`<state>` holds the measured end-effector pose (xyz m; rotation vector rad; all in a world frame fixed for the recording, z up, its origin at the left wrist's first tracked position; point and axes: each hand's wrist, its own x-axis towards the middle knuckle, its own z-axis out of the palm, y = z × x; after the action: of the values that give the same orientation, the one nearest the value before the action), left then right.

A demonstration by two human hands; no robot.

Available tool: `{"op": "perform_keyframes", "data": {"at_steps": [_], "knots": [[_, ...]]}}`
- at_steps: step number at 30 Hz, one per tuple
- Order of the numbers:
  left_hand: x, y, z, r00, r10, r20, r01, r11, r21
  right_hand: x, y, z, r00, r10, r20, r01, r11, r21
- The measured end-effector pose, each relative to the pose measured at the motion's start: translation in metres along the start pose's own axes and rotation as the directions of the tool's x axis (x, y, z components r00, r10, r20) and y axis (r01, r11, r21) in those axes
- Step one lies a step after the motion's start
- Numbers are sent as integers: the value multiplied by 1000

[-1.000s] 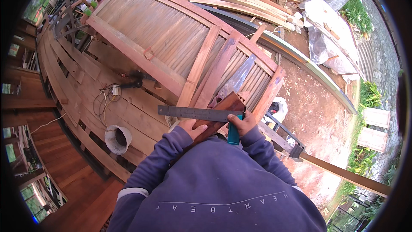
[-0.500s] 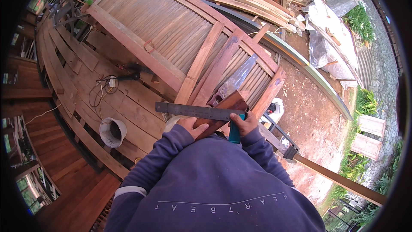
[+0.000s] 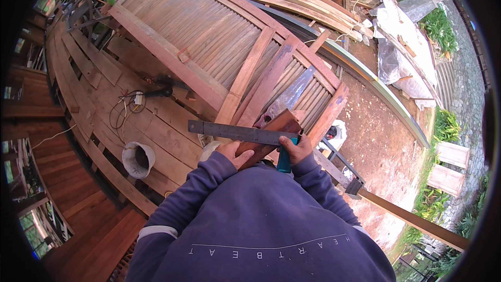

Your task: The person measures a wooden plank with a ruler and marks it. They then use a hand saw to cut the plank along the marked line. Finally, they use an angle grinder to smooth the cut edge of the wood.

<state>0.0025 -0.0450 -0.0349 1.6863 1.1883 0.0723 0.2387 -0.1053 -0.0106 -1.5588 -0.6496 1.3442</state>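
Observation:
My right hand (image 3: 298, 150) is closed round the teal handle of a try square (image 3: 229, 131). The square's long grey steel blade reaches left across a reddish-brown wooden piece (image 3: 284, 124). My left hand (image 3: 234, 154) grips the near end of that piece, its thumb on top and its other fingers mostly hidden. Just beyond lies a handsaw (image 3: 290, 93) with a dark red handle, resting on a louvred wooden panel (image 3: 156, 34). Two loose boards cross the panel, among them a pale brown plank (image 3: 245, 78).
A whitish bucket (image 3: 138, 160) stands on the plank decking (image 3: 151, 130) at left, near a tangled black cable (image 3: 122, 112) and a dark power tool (image 3: 159, 92). Stacked timber (image 3: 302, 5) lies beyond the panel. A long metal beam (image 3: 386, 91) curves past at right, over bare soil.

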Motion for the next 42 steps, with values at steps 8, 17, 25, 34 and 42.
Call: {"op": "perform_keyframes", "data": {"at_steps": [8, 17, 25, 34, 42], "knots": [[-3, 0, -1, 1000, 4, 0, -4, 1000, -4, 0, -2, 0, 1000, -19, 23, 19, 999, -36], [-9, 4, -3, 1000, 4, -9, -4, 1000, -12, -2, 3, -2, 997, -24, 71, 25, 1000, -16], [-11, 5, -4, 1000, 11, -14, -11, 1000, -18, -5, 0, 0, 997, -29, 76, 30, 999, -14], [-8, -2, -3, 1000, -10, 8, 10, 1000, 3, -4, -3, 4, 998, -29, 55, 31, 999, -38], [-6, -11, 0, 1000, 3, 5, -3, 1000, -5, -5, -4, 7, 998, -22, 53, 24, 999, -22]]}}
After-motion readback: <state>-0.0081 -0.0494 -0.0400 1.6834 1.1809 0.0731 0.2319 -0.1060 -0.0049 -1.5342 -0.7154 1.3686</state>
